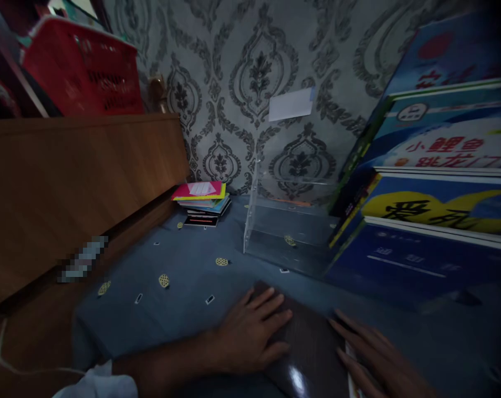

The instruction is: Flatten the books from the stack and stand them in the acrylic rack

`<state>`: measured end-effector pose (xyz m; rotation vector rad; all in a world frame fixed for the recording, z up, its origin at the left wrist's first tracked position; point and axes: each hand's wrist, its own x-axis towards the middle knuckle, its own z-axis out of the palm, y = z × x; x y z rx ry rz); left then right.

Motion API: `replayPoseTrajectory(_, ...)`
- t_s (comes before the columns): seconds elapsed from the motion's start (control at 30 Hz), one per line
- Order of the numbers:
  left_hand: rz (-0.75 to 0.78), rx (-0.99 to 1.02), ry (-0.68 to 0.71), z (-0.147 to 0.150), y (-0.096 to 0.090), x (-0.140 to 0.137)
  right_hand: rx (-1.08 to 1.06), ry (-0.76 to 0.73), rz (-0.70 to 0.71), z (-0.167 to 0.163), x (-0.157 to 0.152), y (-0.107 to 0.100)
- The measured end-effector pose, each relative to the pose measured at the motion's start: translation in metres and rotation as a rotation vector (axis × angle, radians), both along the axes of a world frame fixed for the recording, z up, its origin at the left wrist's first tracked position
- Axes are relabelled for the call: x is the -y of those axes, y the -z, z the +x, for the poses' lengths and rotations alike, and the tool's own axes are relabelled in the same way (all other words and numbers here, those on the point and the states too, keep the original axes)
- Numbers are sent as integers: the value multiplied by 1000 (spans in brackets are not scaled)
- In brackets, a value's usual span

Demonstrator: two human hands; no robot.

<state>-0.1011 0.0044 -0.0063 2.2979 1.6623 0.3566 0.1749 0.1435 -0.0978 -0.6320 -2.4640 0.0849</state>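
Note:
A dark brown, glossy book lies flat on the blue cloth at the bottom centre, its lower part cut off by the frame. White page edges show along its right side. Spread over the upper left of the cover is my left hand, palm down with fingers apart. My right hand rests along the book's right edge, its fingers stretched out and slightly blurred. Both hands touch the book without gripping it.
Large colourful books stand in tiers on the right, beside a clear acrylic rack. A pile of booklets sits near the patterned wall. On a wooden ledge at left stands a red basket. Patterned blue cloth covers the surface.

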Motion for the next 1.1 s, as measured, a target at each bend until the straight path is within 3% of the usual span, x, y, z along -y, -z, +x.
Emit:
replayPoseTrajectory(0.23, -30, 36, -8, 1, 1, -2, 68, 18, -60, -5, 7, -25)
replayPoseTrajectory(0.5, 85, 24, -22, 1, 9, -1, -1, 46, -56, -15, 18, -28)
replayPoseTrajectory(0.73, 152, -22, -31, 3, 5, 1, -43, 112, -8, -29, 25, -25)
replayPoseTrajectory(0.93, 203, -200, -148, 6, -2, -4, -23, 184, 58, -32, 37, -20)
replayPoseTrajectory(1.1, 141, -329, -344, 7, -9, -14, 86, 224, 47, -21, 73, -28)
